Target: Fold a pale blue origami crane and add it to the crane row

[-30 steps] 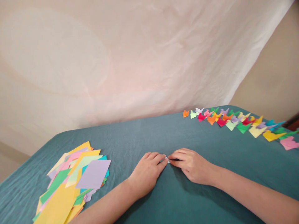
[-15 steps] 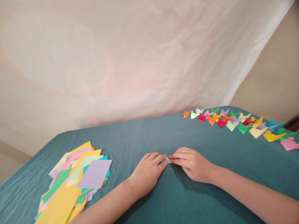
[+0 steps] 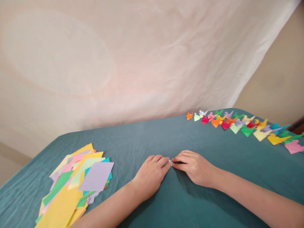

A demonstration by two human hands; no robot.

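Note:
A small pale piece of folded paper shows between my fingertips, mostly covered by them. My left hand rests low over the table with its fingers closed on the paper's left side. From the right, my right hand pinches the paper's other end between thumb and fingers. The fingertips of both hands almost meet there. Which fold is being held cannot be made out.
A loose pile of coloured paper sheets lies on the left of the dark green tablecloth. Rows of small folded paper birds stand at the back right. A pale cloth hangs behind the table.
My right thumb and fingers have shifted slightly at the paper, and less of its pale edge shows now. The left hand has hardly moved.

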